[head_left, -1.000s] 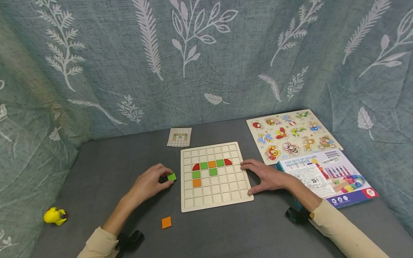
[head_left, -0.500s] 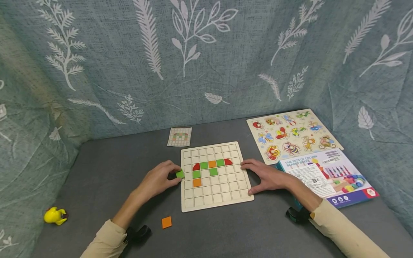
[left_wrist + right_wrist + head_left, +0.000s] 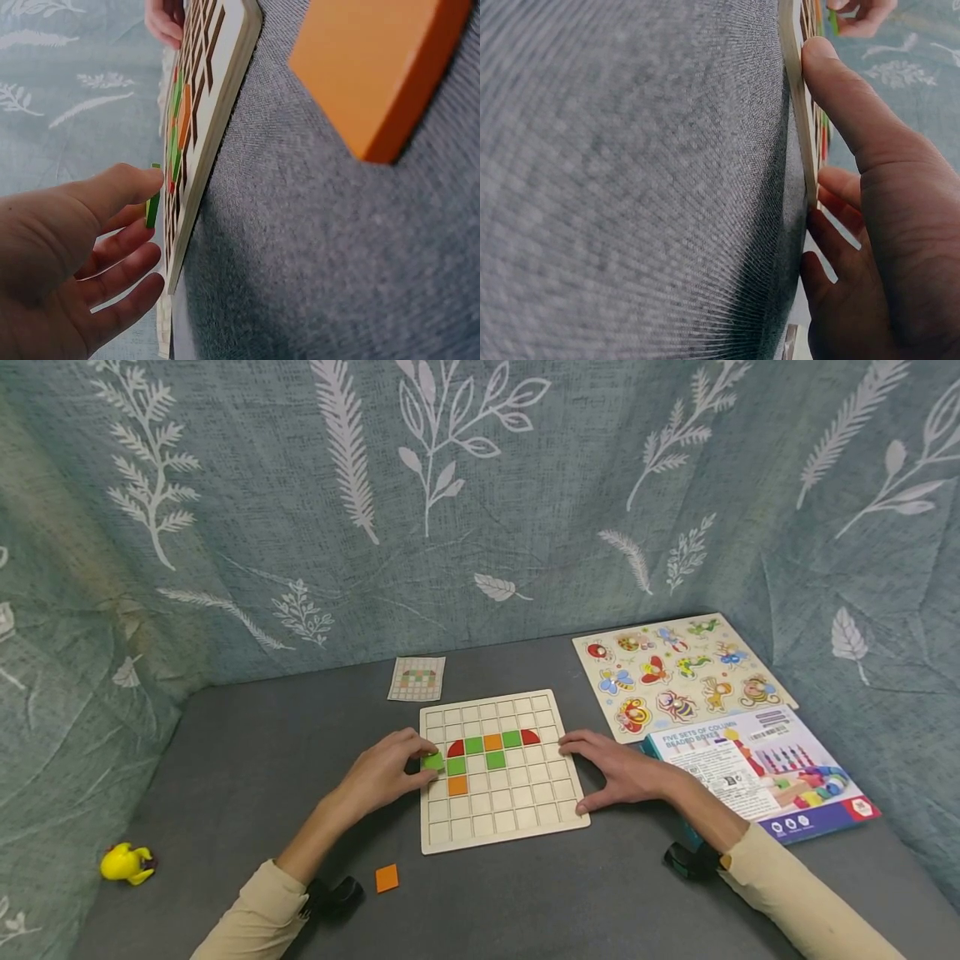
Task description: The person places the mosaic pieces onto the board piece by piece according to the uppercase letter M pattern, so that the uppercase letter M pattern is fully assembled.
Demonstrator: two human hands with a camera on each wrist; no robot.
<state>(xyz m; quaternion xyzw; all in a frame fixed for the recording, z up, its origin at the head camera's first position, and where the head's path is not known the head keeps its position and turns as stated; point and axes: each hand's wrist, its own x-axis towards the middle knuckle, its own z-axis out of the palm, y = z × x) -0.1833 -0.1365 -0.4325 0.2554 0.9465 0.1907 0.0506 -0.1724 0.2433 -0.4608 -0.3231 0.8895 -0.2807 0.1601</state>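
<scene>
My left hand [image 3: 380, 772] pinches a green square tile [image 3: 432, 762] between thumb and fingertips, close over the left part of the wooden grid board [image 3: 502, 843]. In the left wrist view the tile [image 3: 152, 202] stands on edge between thumb and fingers. On the board, red quarter-round tiles [image 3: 530, 737] end a row of green and orange squares; below lie more green tiles [image 3: 496, 760] and an orange one [image 3: 457, 785]. My right hand [image 3: 617, 768] rests at the board's right edge, thumb and fingers spread apart; its thumb [image 3: 825, 56] touches the rim in the right wrist view.
A loose orange tile [image 3: 387, 877] lies on the grey table in front of the board. Behind stands a small pattern card [image 3: 416, 679]. At right are an insect puzzle board [image 3: 660, 647] and a toy box [image 3: 750, 777]; a yellow toy [image 3: 126, 863] sits far left.
My left hand has carried the green tile rightward from beside the board to over its left columns. The right hand and the board have stayed in place.
</scene>
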